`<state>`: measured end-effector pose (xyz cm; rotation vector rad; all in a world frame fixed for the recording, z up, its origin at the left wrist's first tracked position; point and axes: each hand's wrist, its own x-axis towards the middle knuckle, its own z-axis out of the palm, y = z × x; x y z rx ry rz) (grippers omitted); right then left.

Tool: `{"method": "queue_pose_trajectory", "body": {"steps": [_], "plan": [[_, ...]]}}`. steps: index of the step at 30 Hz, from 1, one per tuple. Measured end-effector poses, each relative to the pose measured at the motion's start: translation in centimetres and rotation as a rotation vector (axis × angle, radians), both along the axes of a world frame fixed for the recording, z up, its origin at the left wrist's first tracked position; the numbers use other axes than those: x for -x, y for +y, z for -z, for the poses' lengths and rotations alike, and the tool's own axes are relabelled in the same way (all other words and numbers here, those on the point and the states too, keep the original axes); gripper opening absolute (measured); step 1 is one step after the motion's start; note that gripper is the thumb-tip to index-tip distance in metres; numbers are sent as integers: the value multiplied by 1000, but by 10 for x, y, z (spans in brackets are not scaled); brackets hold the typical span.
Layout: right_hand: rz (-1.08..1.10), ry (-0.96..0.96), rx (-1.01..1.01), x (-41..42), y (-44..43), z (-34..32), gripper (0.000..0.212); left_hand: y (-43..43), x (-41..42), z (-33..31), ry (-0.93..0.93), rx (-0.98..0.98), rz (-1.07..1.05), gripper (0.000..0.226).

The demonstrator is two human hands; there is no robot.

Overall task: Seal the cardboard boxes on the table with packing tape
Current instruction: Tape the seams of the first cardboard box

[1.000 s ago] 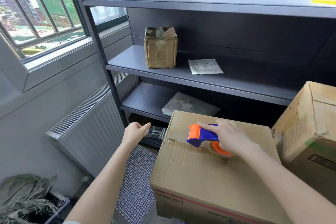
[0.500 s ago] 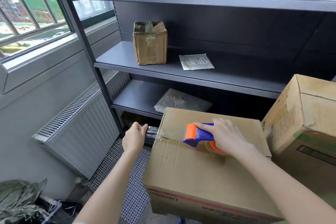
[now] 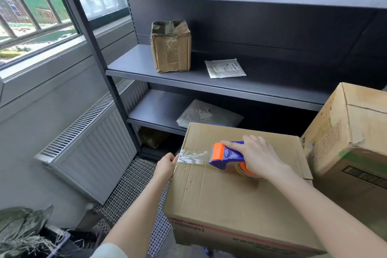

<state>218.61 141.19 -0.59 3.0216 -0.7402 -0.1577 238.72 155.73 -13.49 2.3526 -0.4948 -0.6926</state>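
A large cardboard box (image 3: 219, 192) fills the lower middle, its top flaps closed. My right hand (image 3: 256, 156) grips a blue and orange tape dispenser (image 3: 225, 155) resting on the top seam. A strip of clear packing tape (image 3: 192, 157) runs from the dispenser to the box's left edge. My left hand (image 3: 166, 164) presses the tape's end against the box's left side, thumb at the top corner. A second, worn cardboard box (image 3: 351, 138) stands to the right, touching the first.
Behind stands a dark metal shelf unit (image 3: 209, 81) holding a small taped box (image 3: 170, 46), a white paper packet (image 3: 225, 68) and, lower down, a grey mailer bag (image 3: 207, 114). A white radiator (image 3: 92, 148) lines the left wall. Dried plants (image 3: 21, 230) lie at bottom left.
My left hand brought the tape's free end from the air to the box's left edge and stuck it down. The dispenser slid slightly right along the seam, paying out tape.
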Motion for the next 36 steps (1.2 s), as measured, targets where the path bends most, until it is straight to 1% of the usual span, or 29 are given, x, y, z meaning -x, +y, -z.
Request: {"method": "queue_pose_trajectory", "body": {"steps": [3,4,6,7,9,10,12,13,14,17,18,20,23,28,32,36], "plan": [[-5,13,-14,0,-3,-1,63,0,-8,5,262,-38,55,34],[-4,18,-24,0,-4,0,63,2,-8,10,341,-78,71,38],[-8,19,-37,0,-5,2,63,5,-6,14,359,-148,79,45],[-16,18,-32,-1,-4,2,63,4,-5,10,292,-132,62,42],[-37,10,-13,-2,-4,4,62,2,-6,0,59,-77,26,36],[-42,8,-8,-2,-4,5,62,0,-6,-6,-40,-11,-11,34],[-37,7,-16,-2,-6,6,62,-2,-1,-26,-162,172,-113,34],[-34,8,-24,-2,-7,5,63,-4,3,-33,-200,223,-138,37],[-33,9,-29,-1,-7,5,63,-8,11,-42,-244,214,-131,38],[-39,10,-18,-2,-6,4,63,-25,40,-44,-253,-18,-14,39],[-42,11,-12,-2,-5,4,63,-30,48,-40,-253,-94,7,45],[-41,10,-6,-3,-3,5,61,-33,57,-33,-304,-181,17,53],[-47,13,-4,-6,-1,5,60,-28,55,-31,-356,-167,17,50],[-64,18,4,-14,7,4,61,-16,46,-27,-374,-95,64,45],[-54,20,8,-16,15,3,60,-15,34,-25,-381,-100,111,58],[-67,18,-14,-7,15,1,62,-12,36,-24,-369,-110,112,68]]}}
